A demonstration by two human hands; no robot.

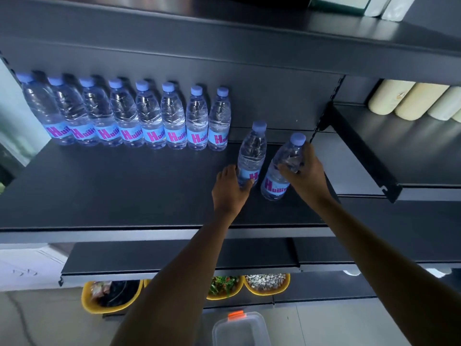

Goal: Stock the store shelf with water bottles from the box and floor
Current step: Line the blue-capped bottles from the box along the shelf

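Observation:
Several clear water bottles (147, 118) with pale blue caps and blue labels stand in a row at the back of the dark shelf (112, 191). Two more bottles stand on the shelf nearer the front, right of the row. My left hand (230, 189) grips the lower part of the left bottle (252, 151). My right hand (305, 174) grips the upper body of the right bottle (277, 181), which leans slightly to the right. The box and floor bottles are out of view.
A shelf bracket (361, 156) divides this shelf from the neighbouring bay, where cream cylinders (409, 99) lie. Lower shelves jut out below. Yellow bowls (267, 284) of goods sit near the floor, and a clear lidded container (240, 329) with an orange clip lies underneath me.

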